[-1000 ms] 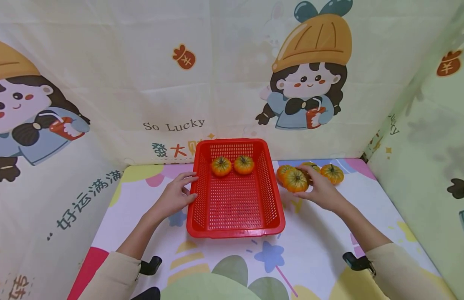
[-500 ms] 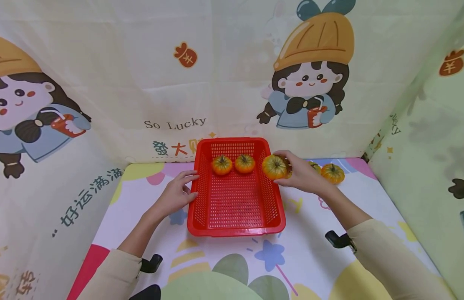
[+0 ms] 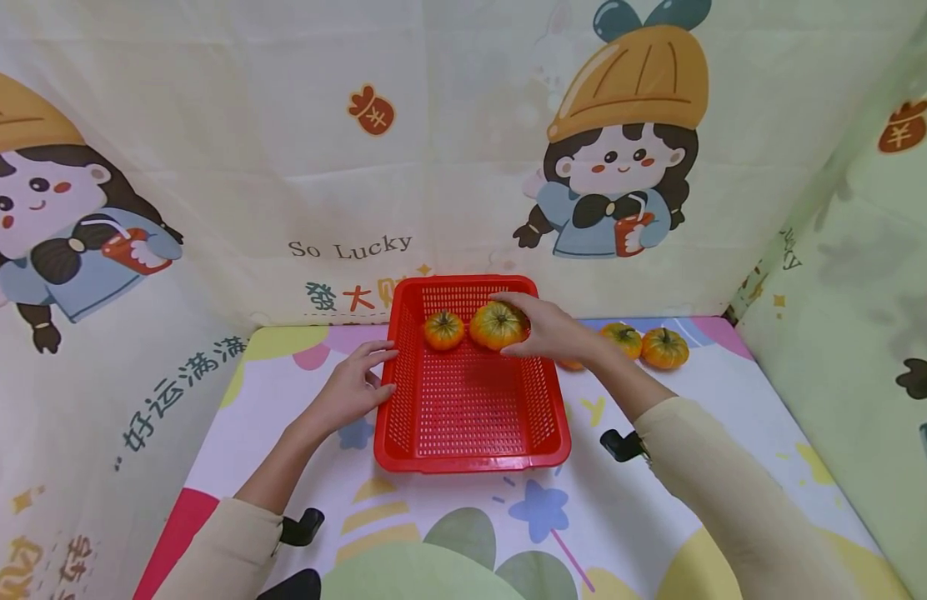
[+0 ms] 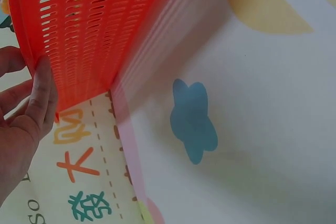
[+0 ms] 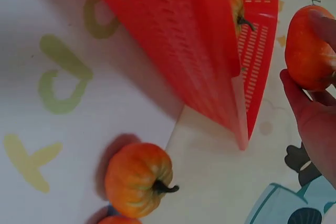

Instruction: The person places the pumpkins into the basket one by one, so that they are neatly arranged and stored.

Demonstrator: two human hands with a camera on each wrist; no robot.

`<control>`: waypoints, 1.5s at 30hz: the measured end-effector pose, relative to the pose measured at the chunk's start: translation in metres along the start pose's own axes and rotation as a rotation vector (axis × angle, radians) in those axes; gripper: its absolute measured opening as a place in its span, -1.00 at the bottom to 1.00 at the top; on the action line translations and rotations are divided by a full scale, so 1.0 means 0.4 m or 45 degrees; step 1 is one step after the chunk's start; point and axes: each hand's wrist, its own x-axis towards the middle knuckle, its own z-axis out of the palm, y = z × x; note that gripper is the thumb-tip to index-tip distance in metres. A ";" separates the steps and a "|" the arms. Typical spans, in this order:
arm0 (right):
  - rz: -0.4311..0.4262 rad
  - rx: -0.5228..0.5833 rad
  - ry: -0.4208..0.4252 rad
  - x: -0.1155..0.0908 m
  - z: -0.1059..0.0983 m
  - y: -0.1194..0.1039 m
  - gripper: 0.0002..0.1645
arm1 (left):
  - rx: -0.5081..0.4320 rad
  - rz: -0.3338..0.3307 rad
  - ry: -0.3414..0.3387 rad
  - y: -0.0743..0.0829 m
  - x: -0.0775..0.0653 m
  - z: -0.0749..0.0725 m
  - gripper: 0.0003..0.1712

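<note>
My right hand grips a small orange pumpkin over the back right of the red plastic basket. The right wrist view has this held pumpkin higher than the basket rim, thumb and fingers around it. One pumpkin sits in the basket's back left; another is hidden behind the held one in the head view. My left hand rests its loosely bent fingertips on the basket's left rim; the left wrist view shows those fingers against the outer wall.
Right of the basket, two pumpkins stand near the table's back edge. A third is mostly covered by my right hand and the rim. A printed cloth wall rises behind the patterned table.
My right hand has carried a pumpkin leftward from the group on the table, across the right rim, to over the basket. The left hand stays at the left rim.
</note>
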 end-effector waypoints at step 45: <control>0.267 -0.197 -0.411 0.176 0.202 -0.022 -0.05 | 0.005 0.084 0.027 -0.010 0.003 0.004 -0.34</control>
